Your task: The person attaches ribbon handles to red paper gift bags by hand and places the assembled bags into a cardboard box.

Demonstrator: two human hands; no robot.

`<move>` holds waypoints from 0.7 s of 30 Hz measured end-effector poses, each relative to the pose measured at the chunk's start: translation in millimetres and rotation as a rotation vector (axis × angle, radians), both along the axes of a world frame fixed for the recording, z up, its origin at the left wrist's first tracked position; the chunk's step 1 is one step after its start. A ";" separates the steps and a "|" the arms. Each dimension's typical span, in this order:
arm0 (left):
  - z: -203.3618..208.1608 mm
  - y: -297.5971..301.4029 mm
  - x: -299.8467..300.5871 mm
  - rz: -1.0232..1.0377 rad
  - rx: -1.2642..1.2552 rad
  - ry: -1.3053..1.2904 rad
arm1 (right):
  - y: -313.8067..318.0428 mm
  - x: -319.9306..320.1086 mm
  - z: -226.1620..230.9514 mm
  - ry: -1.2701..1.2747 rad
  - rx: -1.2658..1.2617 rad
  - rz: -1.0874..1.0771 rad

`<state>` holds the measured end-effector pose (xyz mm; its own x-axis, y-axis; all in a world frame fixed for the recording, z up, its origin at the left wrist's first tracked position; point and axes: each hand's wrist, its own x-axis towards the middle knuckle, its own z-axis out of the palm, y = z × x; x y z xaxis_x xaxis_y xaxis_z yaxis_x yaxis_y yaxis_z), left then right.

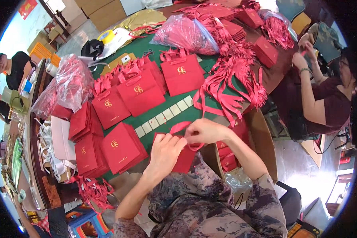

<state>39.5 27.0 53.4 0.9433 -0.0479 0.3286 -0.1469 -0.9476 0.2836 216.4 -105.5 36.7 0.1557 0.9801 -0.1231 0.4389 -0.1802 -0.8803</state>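
Red paper made up the small gift bag point(185, 156) that lay at the near edge of the green table point(174, 119), just before the person's body. The left hand point(165, 152) pressed flat on its top, fingers closed over the paper, while the right hand point(204, 131) pinched a red ribbon handle point(181, 127) looped above the bag's mouth. Finished bags point(139, 89) stood in overlapping rows beyond, each square-fronted with a small gold emblem at its centre. Flat stacks of the same bags point(121, 146) lay to the left. A heap of loose red ribbons point(230, 79) sprawled to the right, and clear plastic sacks of red pieces point(188, 33) sat farther back. A co-worker's hands point(301, 51) worked at the far right.
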 end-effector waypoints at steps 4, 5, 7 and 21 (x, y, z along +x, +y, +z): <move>1.5 3.6 -1.2 0.115 -0.186 0.045 | 8.7 -6.0 -13.8 0.087 0.101 -0.119; 0.8 5.9 -1.2 0.108 -0.187 0.031 | 11.0 -13.1 -18.5 0.137 0.100 -0.223; -3.0 9.6 -0.9 0.149 -0.298 0.186 | 18.0 -15.5 -26.1 0.175 0.157 -0.293; -47.3 24.6 -4.6 0.405 -0.569 0.118 | -7.4 19.4 -32.8 -0.487 0.254 -0.907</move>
<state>34.9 51.6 6.0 0.8814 0.4632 0.0932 0.2478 -0.6211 0.7435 235.8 -112.9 3.9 0.8189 0.4611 0.3417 0.5483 -0.4526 -0.7032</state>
